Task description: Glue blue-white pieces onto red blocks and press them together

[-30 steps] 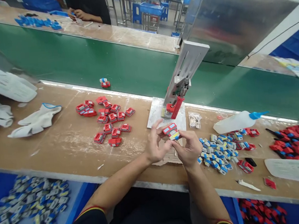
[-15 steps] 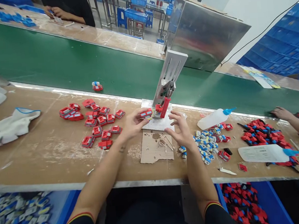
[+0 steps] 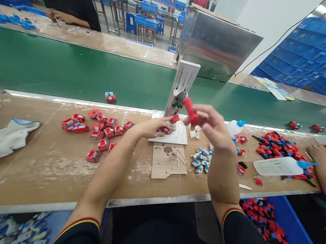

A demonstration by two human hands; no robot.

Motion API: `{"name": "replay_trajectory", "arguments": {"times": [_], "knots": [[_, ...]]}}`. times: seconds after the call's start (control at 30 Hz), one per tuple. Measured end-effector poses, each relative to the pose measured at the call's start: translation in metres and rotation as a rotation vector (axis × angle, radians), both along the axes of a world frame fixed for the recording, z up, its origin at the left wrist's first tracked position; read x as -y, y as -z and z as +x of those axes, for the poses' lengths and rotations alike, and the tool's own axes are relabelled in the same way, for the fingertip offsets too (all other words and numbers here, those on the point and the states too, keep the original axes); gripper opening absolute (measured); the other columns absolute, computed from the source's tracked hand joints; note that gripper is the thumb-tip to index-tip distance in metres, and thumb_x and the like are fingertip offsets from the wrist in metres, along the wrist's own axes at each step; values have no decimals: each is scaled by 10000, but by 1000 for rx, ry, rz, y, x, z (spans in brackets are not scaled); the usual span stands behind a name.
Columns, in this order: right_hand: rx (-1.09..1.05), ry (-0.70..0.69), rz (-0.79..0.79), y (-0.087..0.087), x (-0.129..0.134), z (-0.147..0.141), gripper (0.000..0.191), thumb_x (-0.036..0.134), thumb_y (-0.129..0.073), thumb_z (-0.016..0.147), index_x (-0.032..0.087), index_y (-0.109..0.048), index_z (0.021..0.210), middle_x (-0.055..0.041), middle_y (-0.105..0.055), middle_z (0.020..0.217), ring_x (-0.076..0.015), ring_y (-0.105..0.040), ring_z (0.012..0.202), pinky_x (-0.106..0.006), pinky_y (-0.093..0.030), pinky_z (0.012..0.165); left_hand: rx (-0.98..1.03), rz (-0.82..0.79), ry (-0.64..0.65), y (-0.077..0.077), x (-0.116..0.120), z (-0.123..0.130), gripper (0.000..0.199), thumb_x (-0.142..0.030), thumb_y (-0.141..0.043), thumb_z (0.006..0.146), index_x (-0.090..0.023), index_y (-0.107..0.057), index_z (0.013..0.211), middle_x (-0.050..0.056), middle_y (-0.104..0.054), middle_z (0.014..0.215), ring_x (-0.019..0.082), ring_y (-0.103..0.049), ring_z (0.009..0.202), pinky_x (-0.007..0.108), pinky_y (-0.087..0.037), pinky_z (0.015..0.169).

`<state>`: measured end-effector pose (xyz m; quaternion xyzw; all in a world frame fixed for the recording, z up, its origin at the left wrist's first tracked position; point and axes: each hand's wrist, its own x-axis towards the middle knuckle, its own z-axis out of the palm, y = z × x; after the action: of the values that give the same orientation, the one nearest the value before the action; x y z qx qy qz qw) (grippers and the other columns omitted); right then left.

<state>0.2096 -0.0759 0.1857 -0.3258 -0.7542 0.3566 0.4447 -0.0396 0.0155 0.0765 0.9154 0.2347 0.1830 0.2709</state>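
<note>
My left hand (image 3: 151, 128) holds a small red-and-grey toy car part (image 3: 166, 130) low over the white base plate (image 3: 178, 137) of a press. Its index finger reaches out to another red part (image 3: 174, 118) seated under the press's clamp. My right hand (image 3: 215, 127) has its fingers closed at the red lever handle (image 3: 190, 111) of the clamp, which is swung out toward me. The metal upright (image 3: 182, 83) of the press stands behind. In front of the base lies a piece of cardboard (image 3: 166, 163) with cotton swabs (image 3: 178, 156).
Several red parts (image 3: 97, 134) lie at left beside a white glove (image 3: 9, 138). On the right are blue-and-white parts (image 3: 201, 159), a bottle with a blue nozzle (image 3: 279, 166) and a red-and-black pile (image 3: 275, 147). A green belt (image 3: 71, 69) runs behind; a co-worker's hand (image 3: 320, 153) rests at right.
My right hand has gone from open beside the press to the red handle, which has swung up and outward. My left hand has brought its part lower, its index finger now extended to the clamp.
</note>
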Motion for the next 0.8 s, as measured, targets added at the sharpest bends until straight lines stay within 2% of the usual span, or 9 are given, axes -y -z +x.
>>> {"name": "replay_trajectory", "arguments": {"times": [0.1,0.2,0.27,0.37,0.4,0.47,0.53,0.67,0.8], "knots": [[-104,175,136,-33,-36,-13,776,857,-529,890,319,-565,1448,-24,-783,992,-195,-783,909,-328,-603,707,12,-13,-33,-1,1,-1,541,-47,-698,823,-324,-757,1283,66,-419,1717,265,-681,1344,368,-600,1016],[-185,248,243,-39,-76,-14,723,839,-505,926,374,-504,1479,-45,-781,1181,-225,-777,1068,-363,-619,796,23,-12,-46,-2,1,-2,552,-25,-675,805,-330,-776,1254,46,-447,1702,246,-728,1263,335,-606,984],[-216,310,261,-20,-91,-4,614,739,-576,958,372,-529,1447,-57,-757,1251,-228,-757,1112,-378,-628,837,5,1,-42,-3,1,-2,570,0,-641,793,-325,-784,1239,42,-468,1690,238,-743,1227,326,-607,966],[-211,484,174,33,-96,15,328,519,-638,953,296,-671,1191,-48,-750,1100,-197,-736,992,-367,-614,820,-11,33,-40,-4,2,-1,610,12,-615,778,-332,-770,1257,41,-487,1678,248,-713,1283,349,-606,971],[-167,503,82,52,-95,18,262,466,-671,908,271,-688,1081,-46,-747,1051,-194,-721,955,-370,-604,822,-13,41,-33,-4,2,-1,616,11,-610,777,-334,-765,1265,38,-488,1678,253,-695,1315,355,-604,977],[-42,432,-91,87,-93,18,323,387,-804,741,242,-700,1011,-54,-762,1071,-211,-708,937,-377,-588,800,-16,51,-15,-5,2,1,592,6,-602,781,-325,-770,1243,31,-499,1671,256,-667,1356,357,-597,992],[22,332,-209,109,-94,9,483,316,-890,591,232,-712,1033,-53,-783,1097,-228,-709,950,-376,-573,804,-33,57,-9,-7,2,3,543,0,-598,789,-306,-783,1198,30,-511,1662,253,-674,1344,352,-591,1007],[-25,242,-337,125,-102,-5,497,284,-928,524,219,-700,960,-13,-797,947,-211,-712,916,-370,-559,871,-71,44,-47,-10,4,1,496,-20,-582,810,-273,-787,1184,68,-493,1673,262,-718,1270,364,-596,1005],[-194,340,-349,132,-95,10,517,471,-926,581,240,-624,932,11,-768,897,-173,-721,846,-324,-585,807,79,-57,-110,-4,12,-12,394,-143,-631,871,-255,-785,1215,141,-432,1702,279,-719,1268,336,-639,874]]}}
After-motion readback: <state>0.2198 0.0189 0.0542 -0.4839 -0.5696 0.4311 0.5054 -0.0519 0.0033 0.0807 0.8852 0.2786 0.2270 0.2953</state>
